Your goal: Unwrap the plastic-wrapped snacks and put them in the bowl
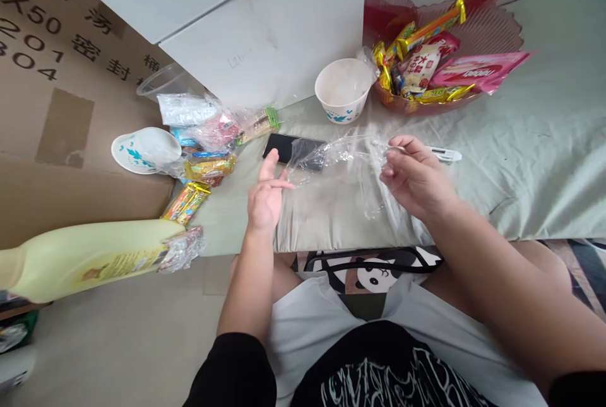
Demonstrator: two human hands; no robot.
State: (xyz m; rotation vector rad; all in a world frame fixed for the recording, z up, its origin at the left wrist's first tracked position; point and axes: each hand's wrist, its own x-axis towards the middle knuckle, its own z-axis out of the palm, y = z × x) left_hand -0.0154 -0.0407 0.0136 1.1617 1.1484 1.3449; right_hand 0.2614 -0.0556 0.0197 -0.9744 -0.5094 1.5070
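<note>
A thin clear plastic bag (343, 156) stretches between my two hands above the cloth-covered table. My right hand (419, 176) pinches its right end, thumb and fingers pressed together. At the left end, my left hand (266, 202) has its thumb and a fingertip on the bag's edge, while another finger points up and away. Beneath the bag's left part lies a black phone (298, 151), partly seen through the film. Just behind my right hand is a white pen-like stick (445, 154), partly hidden. A white paper cup (343, 91) stands beyond the bag.
At the back right, a pink ribbed bowl (402, 103) holds several wrapped snacks. To the left lie a tipped paper cup (146, 149), snack packets (208, 167) and a large yellow bottle (95, 255). Boxes (265, 35) stand behind. The table's front edge is near my lap.
</note>
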